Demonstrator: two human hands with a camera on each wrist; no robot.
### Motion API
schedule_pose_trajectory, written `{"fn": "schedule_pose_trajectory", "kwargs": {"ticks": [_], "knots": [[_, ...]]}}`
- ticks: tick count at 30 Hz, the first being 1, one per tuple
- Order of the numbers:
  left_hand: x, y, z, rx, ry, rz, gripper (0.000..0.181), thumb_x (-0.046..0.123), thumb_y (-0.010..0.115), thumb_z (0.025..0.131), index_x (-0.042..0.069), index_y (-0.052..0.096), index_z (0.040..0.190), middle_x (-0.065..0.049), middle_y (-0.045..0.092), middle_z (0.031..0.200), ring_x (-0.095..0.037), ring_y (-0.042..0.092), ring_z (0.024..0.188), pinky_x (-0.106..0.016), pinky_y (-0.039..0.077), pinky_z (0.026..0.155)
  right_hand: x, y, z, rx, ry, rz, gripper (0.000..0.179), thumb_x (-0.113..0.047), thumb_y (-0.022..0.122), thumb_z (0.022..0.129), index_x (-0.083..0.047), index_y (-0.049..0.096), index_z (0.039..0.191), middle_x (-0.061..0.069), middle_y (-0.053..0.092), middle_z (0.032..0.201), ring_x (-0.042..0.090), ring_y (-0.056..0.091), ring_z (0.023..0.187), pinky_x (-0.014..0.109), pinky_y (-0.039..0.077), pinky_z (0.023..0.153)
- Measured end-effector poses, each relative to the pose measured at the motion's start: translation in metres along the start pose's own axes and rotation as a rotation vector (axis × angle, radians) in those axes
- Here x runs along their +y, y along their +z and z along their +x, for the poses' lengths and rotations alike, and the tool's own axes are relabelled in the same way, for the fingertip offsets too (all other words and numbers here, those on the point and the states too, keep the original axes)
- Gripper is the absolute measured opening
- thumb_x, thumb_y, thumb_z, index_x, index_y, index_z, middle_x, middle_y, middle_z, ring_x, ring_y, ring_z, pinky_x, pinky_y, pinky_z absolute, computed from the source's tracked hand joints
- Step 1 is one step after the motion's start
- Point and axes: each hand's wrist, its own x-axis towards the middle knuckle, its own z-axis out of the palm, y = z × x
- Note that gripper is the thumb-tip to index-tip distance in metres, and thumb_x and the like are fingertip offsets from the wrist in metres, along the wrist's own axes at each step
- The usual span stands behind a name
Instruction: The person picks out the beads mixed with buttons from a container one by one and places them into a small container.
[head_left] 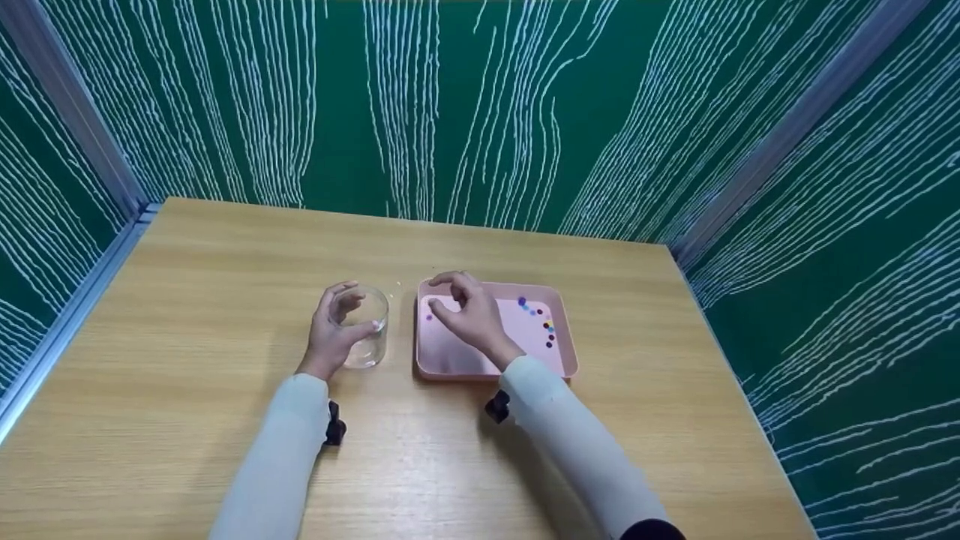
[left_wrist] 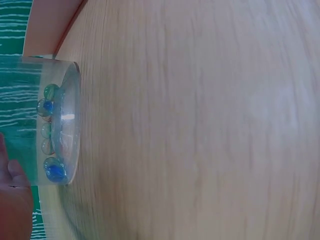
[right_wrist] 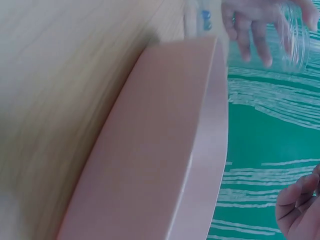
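Observation:
My left hand (head_left: 334,330) grips a clear glass jar (head_left: 373,341), thumb across its near side and fingers round the far side. The jar stands upright on the table. Several glass marbles (left_wrist: 52,170), green and blue-tinted, lie at its bottom in the left wrist view. Over the left part of a pink tray (head_left: 571,360) hovers my right hand (head_left: 472,315), its thumb and index finger bent and apart with nothing seen between them. Several small coloured balls (head_left: 550,328) lie along the tray's right side, and a purple ball (head_left: 429,317) lies near its left wall.
A wooden table (head_left: 420,450) carries everything. Tiny pale specks (head_left: 398,284) lie between jar and tray. Green panels (head_left: 337,112) with white lines rise behind and at both sides, joined by metal posts (head_left: 795,120).

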Motion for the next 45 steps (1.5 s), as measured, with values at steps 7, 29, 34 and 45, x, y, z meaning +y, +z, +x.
{"fn": "schedule_pose_trajectory", "kwargs": {"ticks": [7, 29, 34, 45], "knots": [[-0.012, -0.003, 0.004, 0.013, 0.012, 0.008, 0.066, -0.009, 0.070, 0.062, 0.003, 0.040, 0.120, -0.022, 0.049, 0.116, -0.039, 0.039, 0.112, -0.044, 0.027, 0.100, 0.017, -0.016, -0.004, 0.014, 0.019, -0.058, 0.022, -0.035, 0.062, 0.077, -0.031, 0.062, 0.098, 0.001, 0.052, 0.076, 0.009, 0.044, 0.067, 0.026, 0.040, 0.054], [0.005, 0.001, -0.003, -0.002, -0.053, 0.036, 0.065, -0.006, 0.068, 0.065, 0.001, 0.037, 0.122, -0.025, 0.046, 0.119, -0.038, 0.038, 0.114, -0.049, 0.019, 0.102, 0.043, -0.056, -0.004, 0.055, 0.136, -0.261, 0.017, -0.045, 0.060, 0.076, -0.037, 0.061, 0.091, -0.011, 0.047, 0.083, 0.012, 0.045, 0.077, 0.027, 0.042, 0.060], [0.007, 0.002, -0.003, -0.004, -0.049, 0.034, 0.066, -0.006, 0.068, 0.065, 0.000, 0.036, 0.123, -0.029, 0.044, 0.120, -0.028, 0.042, 0.110, -0.048, 0.020, 0.103, 0.048, -0.064, -0.004, 0.030, 0.182, -0.404, 0.016, -0.051, 0.059, 0.074, -0.045, 0.057, 0.088, -0.016, 0.045, 0.084, 0.010, 0.047, 0.076, 0.027, 0.043, 0.059], [0.004, 0.002, -0.002, 0.001, -0.033, 0.029, 0.066, -0.007, 0.069, 0.065, -0.002, 0.037, 0.122, -0.030, 0.045, 0.118, -0.028, 0.043, 0.108, -0.049, 0.022, 0.102, 0.075, -0.075, 0.002, 0.093, 0.145, -0.322, 0.013, -0.038, 0.066, 0.072, -0.032, 0.063, 0.083, -0.008, 0.042, 0.079, 0.012, 0.040, 0.080, 0.029, 0.038, 0.065]]}}
